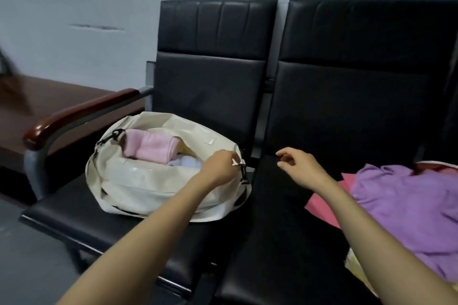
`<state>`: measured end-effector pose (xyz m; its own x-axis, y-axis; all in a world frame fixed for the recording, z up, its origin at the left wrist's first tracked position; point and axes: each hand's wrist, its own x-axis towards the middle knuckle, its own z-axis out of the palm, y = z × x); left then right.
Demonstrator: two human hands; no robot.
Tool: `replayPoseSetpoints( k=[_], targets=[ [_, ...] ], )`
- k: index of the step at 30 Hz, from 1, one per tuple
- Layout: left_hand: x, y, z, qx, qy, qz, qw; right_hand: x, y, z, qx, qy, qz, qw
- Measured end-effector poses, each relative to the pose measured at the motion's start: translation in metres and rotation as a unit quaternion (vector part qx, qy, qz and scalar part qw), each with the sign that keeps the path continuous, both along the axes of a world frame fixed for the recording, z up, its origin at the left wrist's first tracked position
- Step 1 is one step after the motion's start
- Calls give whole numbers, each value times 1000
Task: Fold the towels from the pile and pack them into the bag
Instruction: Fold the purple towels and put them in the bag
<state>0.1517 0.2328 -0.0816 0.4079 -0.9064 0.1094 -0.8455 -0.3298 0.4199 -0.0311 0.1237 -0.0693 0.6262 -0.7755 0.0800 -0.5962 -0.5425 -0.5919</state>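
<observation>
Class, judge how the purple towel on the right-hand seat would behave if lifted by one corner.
Probably floppy: the purple towel lies crumpled in soft folds. Likely light, being thin cloth. Unlikely to slip; its surface looks matte.

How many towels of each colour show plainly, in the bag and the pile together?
Light pink towel: 1, in the bag
Pale blue towel: 1, in the bag
Purple towel: 1, on the pile
Coral towel: 1, under the purple one
Total: 4; anything else is too hidden to count.
</observation>
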Motion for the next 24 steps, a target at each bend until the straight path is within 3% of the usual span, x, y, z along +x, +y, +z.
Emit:
replayPoseSetpoints(
  k=[6, 12, 19, 24],
  targets=[
    [-135, -40, 9, -74, -23, -89, 993, -153, -5, 0, -45, -14, -101, 994],
    [-254, -72, -9, -47, 3, -198, 979, -264, -9, -13, -65, -25, -199, 978],
    [-332, -93, -63, 20, 13, -241, 970, -316, -14, -52, -48, -5, -278, 959],
    [-342, -107, -92, -36, 39, -189, 981, -320, -17, -71, -48, 39, -285, 957]
  ],
)
